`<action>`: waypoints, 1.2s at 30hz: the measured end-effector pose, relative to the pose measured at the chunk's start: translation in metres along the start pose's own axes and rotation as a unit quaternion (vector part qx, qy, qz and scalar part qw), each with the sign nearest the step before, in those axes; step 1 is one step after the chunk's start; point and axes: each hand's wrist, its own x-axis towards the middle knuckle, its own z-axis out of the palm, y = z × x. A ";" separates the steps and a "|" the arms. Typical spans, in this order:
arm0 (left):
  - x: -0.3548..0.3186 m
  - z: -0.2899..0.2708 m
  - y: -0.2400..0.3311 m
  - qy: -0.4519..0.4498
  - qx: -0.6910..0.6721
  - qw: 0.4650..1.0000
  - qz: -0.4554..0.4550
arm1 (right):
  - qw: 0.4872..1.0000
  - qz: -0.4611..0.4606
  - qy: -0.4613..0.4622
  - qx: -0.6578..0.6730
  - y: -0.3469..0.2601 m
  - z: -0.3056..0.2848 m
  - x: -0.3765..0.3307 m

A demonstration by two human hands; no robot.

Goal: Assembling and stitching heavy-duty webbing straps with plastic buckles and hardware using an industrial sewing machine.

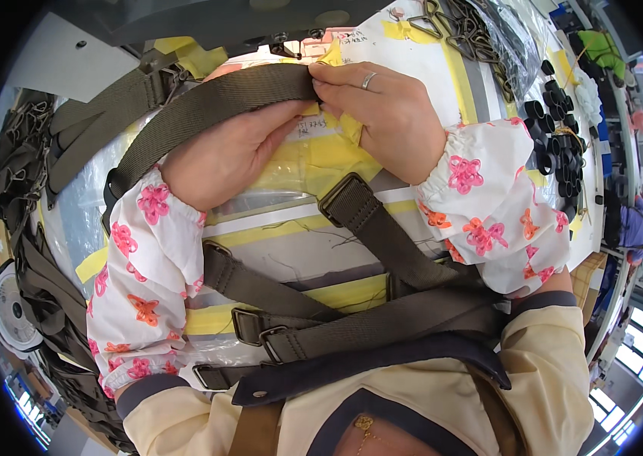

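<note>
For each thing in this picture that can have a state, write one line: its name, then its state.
left hand: closed on olive webbing strap
right hand: pinching the strap's end
olive webbing strap: pulled flat between both hands
metal buckles: threaded onto straps
black rings: loose, piled

Both arms come up from the bottom of the picture and bend in toward the middle, so the two hands meet near the top. The left hand [226, 156] lies palm down with its wrist bent, and its fingers [291, 106] stretch up and to the right. The right hand [390, 114] is curled over, back of the hand facing up. Its fingers are pinched shut close to the left fingertips, and one of them wears a ring. The two hands touch at the fingertips. Both forearms are covered by white sleeve covers with pink and orange flowers, tight at the wrists.
</note>
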 end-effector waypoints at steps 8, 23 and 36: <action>0.000 -0.006 0.027 0.124 0.195 0.968 0.093 | 0.988 -0.004 -0.081 -0.129 -0.012 -0.011 0.006; 0.013 -0.007 -0.005 0.066 0.165 0.979 0.099 | 0.991 0.025 -0.027 -0.128 -0.009 -0.006 0.001; 0.006 0.000 0.002 0.119 0.097 0.988 -0.009 | 0.969 0.014 -0.120 -0.217 -0.022 -0.015 0.010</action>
